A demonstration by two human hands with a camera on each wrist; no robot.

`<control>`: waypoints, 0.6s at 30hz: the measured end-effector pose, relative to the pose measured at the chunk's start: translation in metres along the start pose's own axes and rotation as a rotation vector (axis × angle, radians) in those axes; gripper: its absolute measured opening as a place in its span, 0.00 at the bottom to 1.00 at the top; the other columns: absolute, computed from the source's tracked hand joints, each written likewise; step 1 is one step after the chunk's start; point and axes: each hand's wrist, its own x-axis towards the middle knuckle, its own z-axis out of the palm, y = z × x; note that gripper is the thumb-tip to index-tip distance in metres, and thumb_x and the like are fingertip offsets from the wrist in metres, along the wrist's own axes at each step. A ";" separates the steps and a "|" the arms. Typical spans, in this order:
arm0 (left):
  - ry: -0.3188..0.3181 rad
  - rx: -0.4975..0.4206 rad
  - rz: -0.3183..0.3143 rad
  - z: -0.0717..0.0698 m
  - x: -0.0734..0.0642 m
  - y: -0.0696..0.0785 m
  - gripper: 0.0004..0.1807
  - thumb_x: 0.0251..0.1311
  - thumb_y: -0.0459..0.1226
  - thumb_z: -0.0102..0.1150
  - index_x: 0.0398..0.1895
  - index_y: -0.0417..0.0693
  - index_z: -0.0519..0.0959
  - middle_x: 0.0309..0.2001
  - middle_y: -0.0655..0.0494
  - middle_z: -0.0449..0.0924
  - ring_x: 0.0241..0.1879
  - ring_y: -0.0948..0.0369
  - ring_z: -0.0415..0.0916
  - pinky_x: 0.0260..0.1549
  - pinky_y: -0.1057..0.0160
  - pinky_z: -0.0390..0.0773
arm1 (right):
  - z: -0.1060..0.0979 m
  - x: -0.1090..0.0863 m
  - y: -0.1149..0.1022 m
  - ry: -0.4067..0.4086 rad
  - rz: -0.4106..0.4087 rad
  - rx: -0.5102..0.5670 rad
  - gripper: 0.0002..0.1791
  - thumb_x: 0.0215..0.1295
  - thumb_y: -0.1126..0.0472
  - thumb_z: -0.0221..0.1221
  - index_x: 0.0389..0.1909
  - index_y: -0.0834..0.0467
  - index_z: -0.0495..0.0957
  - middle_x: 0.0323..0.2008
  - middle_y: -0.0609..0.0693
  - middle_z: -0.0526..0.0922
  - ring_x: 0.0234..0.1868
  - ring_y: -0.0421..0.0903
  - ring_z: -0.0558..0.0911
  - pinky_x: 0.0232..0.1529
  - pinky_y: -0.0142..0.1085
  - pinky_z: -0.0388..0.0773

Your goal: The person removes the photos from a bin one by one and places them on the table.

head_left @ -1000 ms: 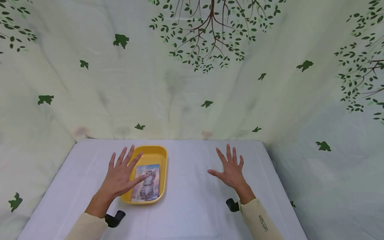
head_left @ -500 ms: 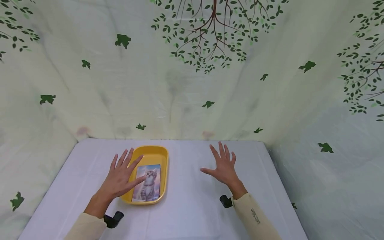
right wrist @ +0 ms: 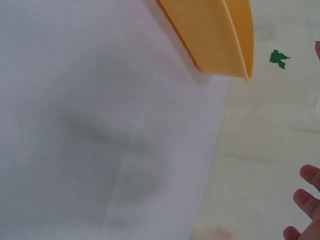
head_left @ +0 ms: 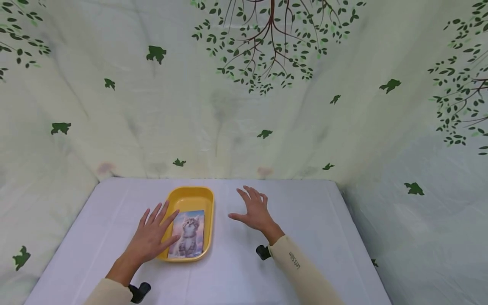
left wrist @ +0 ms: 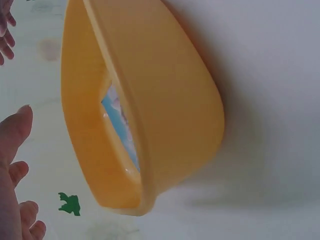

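A yellow tray (head_left: 192,197) with raised walls stands left of centre on the table. Inside it lies a rectangular picture of a grey striped kitten (head_left: 189,233) against a pink and blue sky. My left hand (head_left: 149,237) hovers over the tray's left side, fingers spread, holding nothing. To the right of the tray my right hand (head_left: 254,212) is in the air, its thumb toward the tray and its fingers slightly bent around nothing. From the left wrist, the tray's deep side wall (left wrist: 165,90) fills the middle, and only a strip of the picture (left wrist: 119,120) shows inside.
A white cloth covers the table (head_left: 305,271). Pale curtains (head_left: 228,110) printed with leaves and branches enclose it at the back and both sides. A small black device (head_left: 263,252) is strapped to each wrist, below the cream sleeves.
My right hand has moved left toward the tray, its fingers bending a little. The left hand has dipped slightly, with its thumb drawn back from the kitten. Tray and picture stay in place.
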 end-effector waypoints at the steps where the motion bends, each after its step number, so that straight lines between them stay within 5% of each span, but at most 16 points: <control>1: -0.007 0.000 -0.004 0.002 -0.001 -0.001 0.40 0.56 0.54 0.60 0.69 0.45 0.64 0.74 0.37 0.48 0.71 0.39 0.44 0.67 0.37 0.39 | 0.004 0.003 -0.002 -0.007 -0.009 -0.003 0.48 0.53 0.34 0.63 0.72 0.51 0.60 0.72 0.54 0.58 0.71 0.54 0.56 0.67 0.57 0.48; 9: -0.038 -0.014 -0.040 0.013 -0.008 -0.009 0.40 0.58 0.55 0.58 0.70 0.45 0.63 0.75 0.38 0.45 0.72 0.40 0.43 0.69 0.41 0.30 | 0.024 0.018 -0.021 -0.048 -0.067 0.005 0.44 0.56 0.37 0.62 0.72 0.49 0.61 0.71 0.50 0.61 0.71 0.50 0.57 0.68 0.55 0.51; 18: -0.051 -0.012 -0.044 0.022 -0.017 -0.017 0.39 0.56 0.54 0.61 0.68 0.45 0.66 0.73 0.36 0.50 0.70 0.39 0.46 0.66 0.36 0.41 | 0.050 0.031 -0.041 -0.131 -0.103 0.022 0.41 0.58 0.37 0.61 0.70 0.50 0.64 0.69 0.47 0.64 0.71 0.47 0.59 0.69 0.51 0.52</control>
